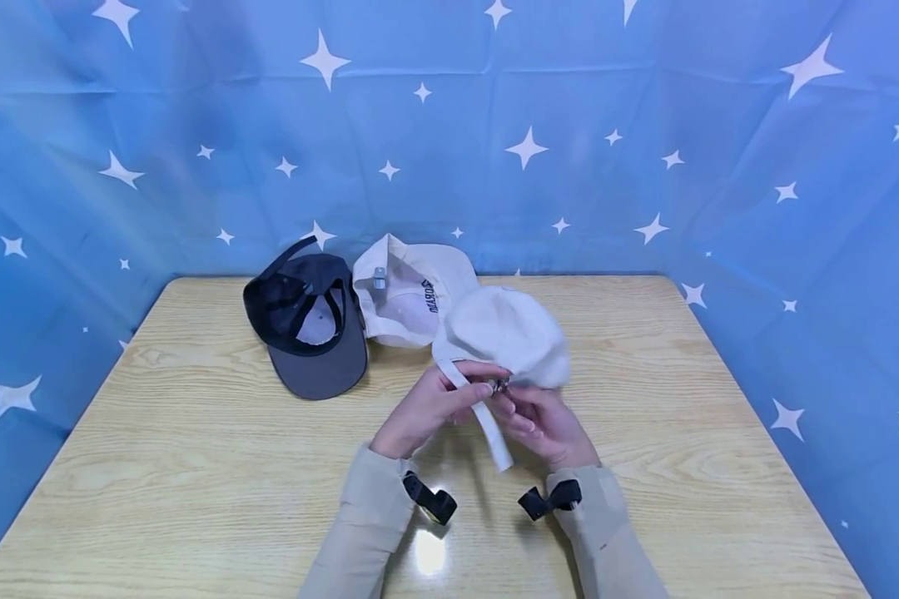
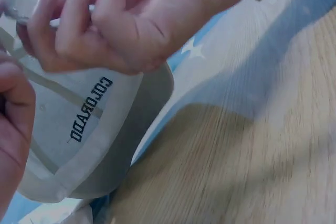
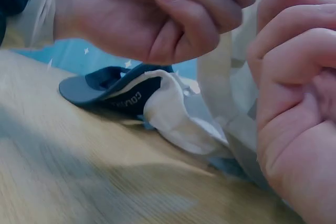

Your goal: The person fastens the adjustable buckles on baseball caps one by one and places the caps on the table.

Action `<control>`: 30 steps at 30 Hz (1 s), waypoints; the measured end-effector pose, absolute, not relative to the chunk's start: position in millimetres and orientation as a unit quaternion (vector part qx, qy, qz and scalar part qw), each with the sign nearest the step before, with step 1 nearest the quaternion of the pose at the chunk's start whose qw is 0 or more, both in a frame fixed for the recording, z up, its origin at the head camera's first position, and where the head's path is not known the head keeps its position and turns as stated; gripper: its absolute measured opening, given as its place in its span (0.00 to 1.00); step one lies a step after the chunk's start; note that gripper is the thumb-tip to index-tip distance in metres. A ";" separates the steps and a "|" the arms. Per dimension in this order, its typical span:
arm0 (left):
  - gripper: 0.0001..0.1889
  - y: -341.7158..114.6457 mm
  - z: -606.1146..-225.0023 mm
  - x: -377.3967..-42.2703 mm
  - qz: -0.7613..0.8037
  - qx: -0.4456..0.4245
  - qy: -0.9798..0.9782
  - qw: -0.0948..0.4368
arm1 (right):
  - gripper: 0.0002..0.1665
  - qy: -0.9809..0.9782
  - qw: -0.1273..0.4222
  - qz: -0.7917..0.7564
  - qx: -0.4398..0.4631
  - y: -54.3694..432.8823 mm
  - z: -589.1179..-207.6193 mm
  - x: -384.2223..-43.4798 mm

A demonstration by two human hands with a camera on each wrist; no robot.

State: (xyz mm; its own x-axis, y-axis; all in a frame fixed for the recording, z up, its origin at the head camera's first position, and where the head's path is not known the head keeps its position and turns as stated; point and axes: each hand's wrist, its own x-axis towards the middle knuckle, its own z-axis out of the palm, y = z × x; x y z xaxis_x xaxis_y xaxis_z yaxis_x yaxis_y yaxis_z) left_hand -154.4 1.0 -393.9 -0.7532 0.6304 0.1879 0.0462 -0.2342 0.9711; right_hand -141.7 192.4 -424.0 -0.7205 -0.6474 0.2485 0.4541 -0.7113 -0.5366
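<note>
A white cap [image 1: 505, 333] is held up over the table by its back edge, the rounded crown facing away from me. Its loose white strap [image 1: 496, 439] hangs down between the hands. My left hand [image 1: 438, 403] pinches the strap beside a small metal buckle [image 1: 499, 385]. On the other side, my right hand [image 1: 543, 423] holds the buckle end with thumb and fingertips, its other fingers curled. In the left wrist view, dark COLORADO lettering [image 2: 90, 109] shows inside the cap. The fingers partly hide the buckle, so how the strap runs through it cannot be told.
Behind the held cap, a second white cap [image 1: 449, 266] lies on its side, its inside facing me. Left of it sits a dark cap [image 1: 322, 366], strap sticking up. Both lie near the far edge of the wooden table [image 1: 195, 466]; a blue starred cloth [image 1: 449, 125] hangs behind.
</note>
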 end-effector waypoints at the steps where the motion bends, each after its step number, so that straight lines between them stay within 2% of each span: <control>1: 0.16 1.4 -392.6 -154.7 0.732 0.282 0.587 0.199 | 0.13 0.250 0.289 -0.900 -0.210 191.3 -422.6 -141.2; 6: 0.15 1.7 -382.8 -151.8 0.729 0.280 0.592 0.200 | 0.12 0.312 0.221 -0.905 -0.185 188.1 -421.2 -141.8; 16: 0.12 0.6 -372.7 -147.9 0.728 0.318 0.580 0.180 | 0.12 0.422 0.206 -0.862 -0.190 193.4 -425.1 -145.4; 24: 0.11 1.9 -368.2 -144.8 0.698 0.275 0.639 0.168 | 0.12 0.497 0.194 -0.824 -0.194 201.3 -421.3 -145.3; 30: 0.06 6.1 -364.1 -143.1 0.678 0.254 0.673 0.152 | 0.09 0.530 0.195 -0.804 -0.186 206.0 -416.6 -142.4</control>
